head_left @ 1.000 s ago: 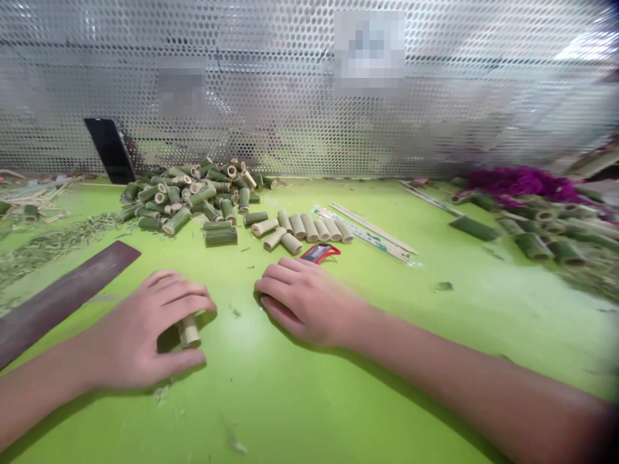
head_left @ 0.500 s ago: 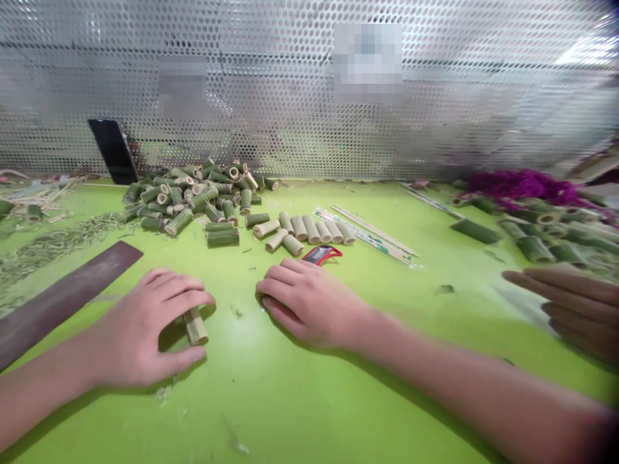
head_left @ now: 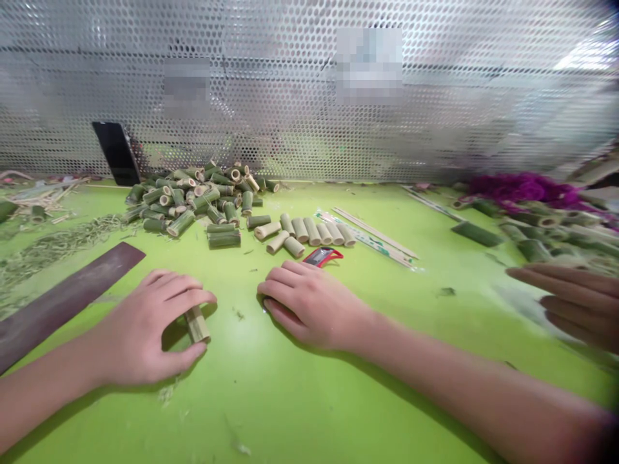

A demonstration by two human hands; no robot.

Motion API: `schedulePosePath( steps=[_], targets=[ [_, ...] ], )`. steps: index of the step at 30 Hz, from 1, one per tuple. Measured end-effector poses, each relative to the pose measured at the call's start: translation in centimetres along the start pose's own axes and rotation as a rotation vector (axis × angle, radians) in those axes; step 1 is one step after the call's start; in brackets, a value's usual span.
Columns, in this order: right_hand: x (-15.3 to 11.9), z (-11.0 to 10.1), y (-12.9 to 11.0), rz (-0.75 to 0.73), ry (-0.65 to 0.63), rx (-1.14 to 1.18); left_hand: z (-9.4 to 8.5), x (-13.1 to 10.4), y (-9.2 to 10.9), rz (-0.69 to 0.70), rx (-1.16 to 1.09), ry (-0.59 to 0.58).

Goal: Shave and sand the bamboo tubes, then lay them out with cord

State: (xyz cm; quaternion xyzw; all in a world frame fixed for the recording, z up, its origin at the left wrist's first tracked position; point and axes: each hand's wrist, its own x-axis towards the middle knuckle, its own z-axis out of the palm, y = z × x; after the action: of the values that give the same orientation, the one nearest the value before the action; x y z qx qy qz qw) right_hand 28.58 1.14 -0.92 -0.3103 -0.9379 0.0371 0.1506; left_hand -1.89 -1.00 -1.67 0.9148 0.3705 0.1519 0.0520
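My left hand (head_left: 159,328) rests on the table with its fingers curved over a short, pale, peeled bamboo piece (head_left: 197,324). The thumb lies near the piece's lower end, and the upper end is hidden under the fingers. To the right, my right hand (head_left: 309,303) lies palm down with its fingers curled in. A small shiny spot shows at its fingertips, but what it holds, if anything, is hidden. Just beyond its knuckles is a red-framed tool with a grey middle (head_left: 323,256), partly covered by the hand. Peeled bamboo pieces (head_left: 312,231) lie in a row behind that tool.
Green bamboo pieces (head_left: 193,200) are heaped at the back, near a leaning phone (head_left: 116,153). A dark flat strip (head_left: 72,303) and shavings (head_left: 58,241) lie left. Thin sticks (head_left: 377,232) lie behind. Another person's hand (head_left: 570,299) is at right, below purple fibre (head_left: 527,190).
The view has shifted very slightly. Both my hands and the bamboo piece stay in place; the other person's hand at the right has moved a little.
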Motion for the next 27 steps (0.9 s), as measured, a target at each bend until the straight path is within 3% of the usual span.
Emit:
schedulePosePath(
  steps=[12, 19, 27],
  targets=[
    [0.1, 0.1, -0.1, 0.012, -0.009, -0.013, 0.3, 0.0, -0.3, 0.054, -0.033, 0.06],
    [0.2, 0.4, -0.5, 0.044, -0.001, -0.033, 1.4, -0.6, -1.6, 0.066, -0.031, 0.107],
    [-0.2, 0.7, -0.8, 0.073, 0.013, -0.155, 1.7, -0.4, -2.1, 0.043, -0.051, 0.065]
  ],
)
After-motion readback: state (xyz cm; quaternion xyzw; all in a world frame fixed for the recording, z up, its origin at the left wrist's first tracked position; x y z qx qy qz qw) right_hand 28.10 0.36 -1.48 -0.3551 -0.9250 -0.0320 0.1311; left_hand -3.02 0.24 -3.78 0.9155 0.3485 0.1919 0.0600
